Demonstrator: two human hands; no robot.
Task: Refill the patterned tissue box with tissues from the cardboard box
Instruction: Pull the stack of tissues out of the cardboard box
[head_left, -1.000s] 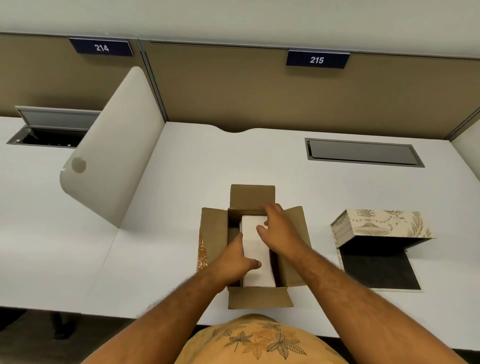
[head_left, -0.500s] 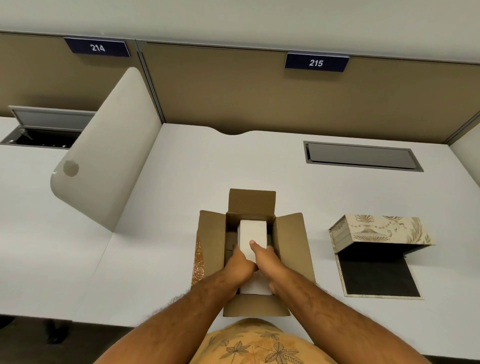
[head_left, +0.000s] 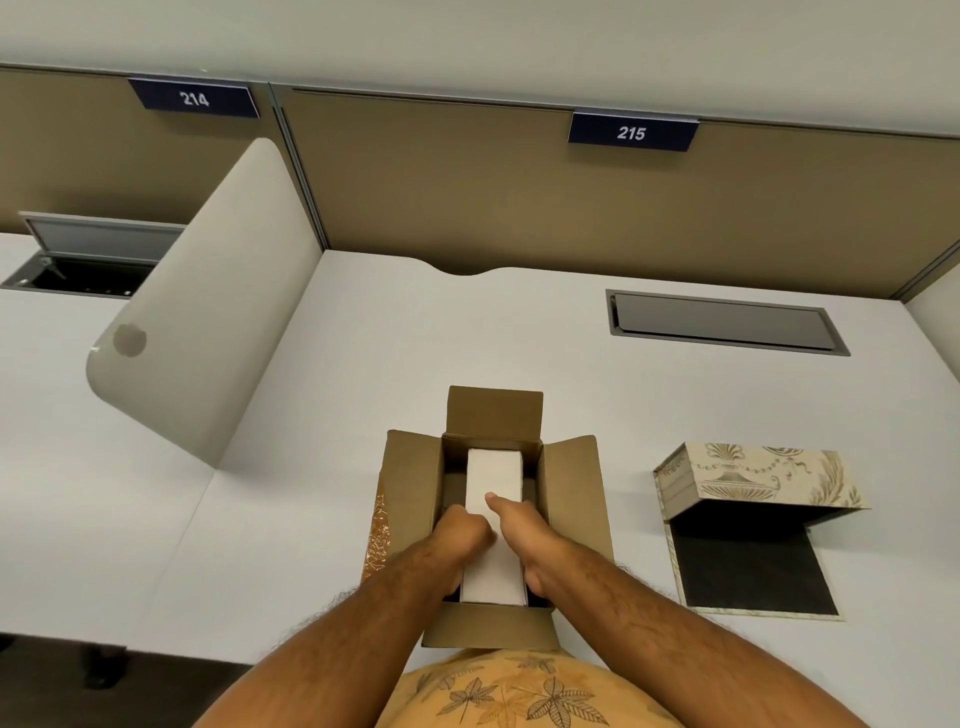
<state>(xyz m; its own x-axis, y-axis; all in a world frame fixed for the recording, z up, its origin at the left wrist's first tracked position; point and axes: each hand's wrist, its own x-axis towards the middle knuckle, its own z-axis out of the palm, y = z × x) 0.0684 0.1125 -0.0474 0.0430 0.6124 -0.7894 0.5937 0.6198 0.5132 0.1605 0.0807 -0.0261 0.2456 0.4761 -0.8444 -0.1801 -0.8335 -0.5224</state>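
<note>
The open cardboard box (head_left: 571, 499) sits near the desk's front edge with its flaps spread out. Inside stands a white stack of tissues (head_left: 493, 478). My left hand (head_left: 460, 540) grips the stack's left side and my right hand (head_left: 519, 535) grips its right side, thumb lying on top. The fingers of both hands are hidden down inside the box. The patterned tissue box (head_left: 753, 478) lies to the right, tipped open, with its dark-lined base panel (head_left: 748, 566) flat on the desk.
A white desk (head_left: 311, 467) runs under everything. A curved white divider panel (head_left: 208, 312) stands at the left. A closed cable hatch (head_left: 722, 322) lies at the back right, an open one (head_left: 88, 260) at the back left. Brown partition walls close the back.
Both hands have slid from the far end of the stack toward me and now clasp its near half from both sides. The stack stands a little higher in the box.
</note>
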